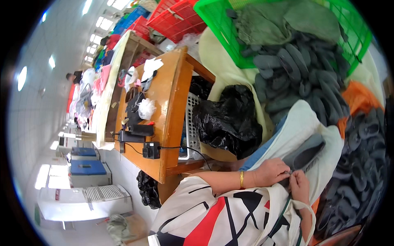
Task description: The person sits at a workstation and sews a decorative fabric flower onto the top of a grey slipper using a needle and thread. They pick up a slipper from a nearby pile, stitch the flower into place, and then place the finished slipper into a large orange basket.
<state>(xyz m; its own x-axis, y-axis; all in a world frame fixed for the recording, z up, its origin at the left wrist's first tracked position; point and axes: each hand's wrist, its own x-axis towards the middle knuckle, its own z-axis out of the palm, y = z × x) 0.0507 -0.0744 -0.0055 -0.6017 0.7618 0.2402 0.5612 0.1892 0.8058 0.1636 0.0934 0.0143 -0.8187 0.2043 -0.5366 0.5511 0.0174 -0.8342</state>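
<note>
A grey slip-on shoe (pixel 308 152) rests on a white cloth (pixel 328 137) across my lap, its dark opening facing up. My left hand (pixel 271 171), with a gold bracelet at the wrist, comes in from the left, fingers pinched at the shoe's near end. Close against it, my right hand (pixel 300 186) has thumb and fingers pressed together at the same spot. What lies between the fingertips is small and mostly covered; it could be the edge of the shoe or a bit of thread.
A green crate (pixel 221 30) spills many grey shoes (pixel 291 61) at the upper right. More dark shoes (pixel 355 176) are heaped at the right beside orange cloth (pixel 361 96). A black plastic bag (pixel 230 119) sits by a wooden table (pixel 174 98), whose edge carries a black adapter (pixel 151 150) with a cable.
</note>
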